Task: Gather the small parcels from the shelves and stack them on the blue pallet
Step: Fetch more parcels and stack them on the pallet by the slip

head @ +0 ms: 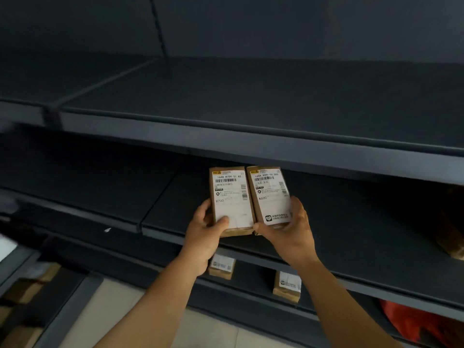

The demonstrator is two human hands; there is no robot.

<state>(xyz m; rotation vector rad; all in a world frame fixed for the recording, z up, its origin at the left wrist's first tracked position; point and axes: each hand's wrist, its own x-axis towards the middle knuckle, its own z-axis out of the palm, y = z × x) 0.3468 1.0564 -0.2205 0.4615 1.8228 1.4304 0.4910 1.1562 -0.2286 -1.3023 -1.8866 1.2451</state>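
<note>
Two small brown cardboard parcels with white shipping labels are held side by side in front of the middle shelf (175, 229). My left hand (204, 228) grips the left parcel (229, 194), marked B700, thumb on its label. My right hand (288, 228) grips the right parcel (270, 189), marked A600, at its lower end. The two parcels touch along their long edges. On the shelf below stand two more small parcels, one under my left wrist (222, 267) and one further right (287, 286). No blue pallet is in view.
Dark grey metal shelving fills the view, with the top shelf (226, 136) bare. A brown package (452, 222) sits at the right edge and a red-orange item (414, 322) lower right. Several cardboard boxes (25, 292) lie at the lower left, beside pale floor (125, 310).
</note>
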